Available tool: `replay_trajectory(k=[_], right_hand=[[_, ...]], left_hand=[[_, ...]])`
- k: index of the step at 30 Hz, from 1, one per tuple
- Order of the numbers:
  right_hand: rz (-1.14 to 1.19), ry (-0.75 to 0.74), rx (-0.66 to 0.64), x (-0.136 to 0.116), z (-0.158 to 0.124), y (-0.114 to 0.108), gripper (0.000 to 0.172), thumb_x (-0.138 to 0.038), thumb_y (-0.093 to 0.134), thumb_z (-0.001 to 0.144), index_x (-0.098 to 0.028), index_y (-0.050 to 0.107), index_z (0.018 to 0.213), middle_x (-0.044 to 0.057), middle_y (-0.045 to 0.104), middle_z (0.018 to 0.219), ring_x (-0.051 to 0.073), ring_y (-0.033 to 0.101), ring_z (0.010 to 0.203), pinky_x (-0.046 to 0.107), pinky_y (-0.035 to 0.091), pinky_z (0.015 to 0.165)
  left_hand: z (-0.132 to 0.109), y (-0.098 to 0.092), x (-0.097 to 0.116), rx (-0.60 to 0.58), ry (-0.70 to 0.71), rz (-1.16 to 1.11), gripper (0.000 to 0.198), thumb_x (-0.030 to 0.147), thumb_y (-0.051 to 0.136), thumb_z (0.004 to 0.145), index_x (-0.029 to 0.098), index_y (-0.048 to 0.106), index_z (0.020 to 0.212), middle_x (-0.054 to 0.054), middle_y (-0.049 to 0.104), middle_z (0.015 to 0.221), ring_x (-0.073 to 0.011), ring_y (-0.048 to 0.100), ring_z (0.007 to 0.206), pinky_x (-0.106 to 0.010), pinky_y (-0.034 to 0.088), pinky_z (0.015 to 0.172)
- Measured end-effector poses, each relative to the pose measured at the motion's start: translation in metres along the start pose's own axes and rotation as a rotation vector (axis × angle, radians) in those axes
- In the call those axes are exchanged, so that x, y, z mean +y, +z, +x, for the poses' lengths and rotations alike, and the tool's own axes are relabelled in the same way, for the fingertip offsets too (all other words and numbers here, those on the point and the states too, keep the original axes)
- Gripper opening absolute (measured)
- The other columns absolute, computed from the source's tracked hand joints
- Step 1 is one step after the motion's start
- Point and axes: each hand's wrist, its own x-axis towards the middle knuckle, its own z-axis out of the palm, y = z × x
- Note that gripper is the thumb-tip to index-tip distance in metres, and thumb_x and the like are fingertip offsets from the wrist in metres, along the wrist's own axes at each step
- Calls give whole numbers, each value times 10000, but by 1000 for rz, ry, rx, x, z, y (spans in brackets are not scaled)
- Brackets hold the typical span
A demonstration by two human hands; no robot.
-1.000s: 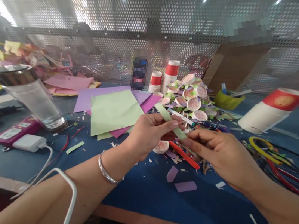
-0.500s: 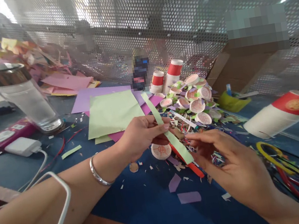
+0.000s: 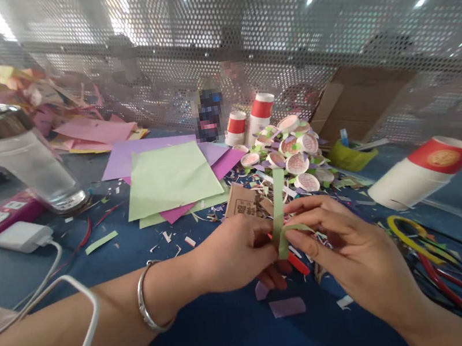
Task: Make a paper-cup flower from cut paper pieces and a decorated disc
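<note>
Between my hands is a green paper strip (image 3: 278,200), its upper length standing upright and its lower end curling over to the right. My left hand (image 3: 243,251) pinches the strip from the left side. The thumb and fingers of my right hand (image 3: 342,243) close on the bent end. Just beneath them a red-orange tool (image 3: 298,263) is partly covered. Purple paper pieces (image 3: 287,307) lie on the blue table in front of my hands. Behind them is a heap of small white paper-cup bottoms (image 3: 298,163) with red drawings and green and purple paper bits.
Green paper sheets (image 3: 172,176) lie left of the heap. A glass of water (image 3: 43,162) and a magenta power strip (image 3: 5,216) stand farther left. On the right are stacked paper cups (image 3: 426,171) and red-and-yellow-handled scissors (image 3: 459,283). A perforated metal screen (image 3: 167,48) rises behind.
The strip has turned more upright, and its lower end is now bent over. My right hand has come in to grip it, while my left hand has moved lower and rightward.
</note>
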Motion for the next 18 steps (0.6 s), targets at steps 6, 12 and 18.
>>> replay_trajectory(k=[6,12,18], right_hand=[[323,212,-104,2,1,1,117,-354,700,916,-253,749,883,32,740,1008,138,696,819,229,583,703],[576,416,-71,6,-5,4,160,-402,756,868,-244,741,847,43,673,1244,107,641,757,233,566,643],[643,441,-9,10,-7,8,148,-352,804,832,-251,698,812,-1,647,1117,115,630,891,214,550,762]], left_hand=[[-3,8,5,-125,-178,-64,186,80,431,956,153,582,876,14,653,657,-67,641,472,-164,500,497],[-5,12,12,-149,-204,-126,246,37,364,931,151,549,817,9,657,670,-67,628,469,-205,535,552],[-11,17,15,-144,-254,-103,280,54,318,920,130,547,778,-19,647,703,-57,598,463,-203,521,546]])
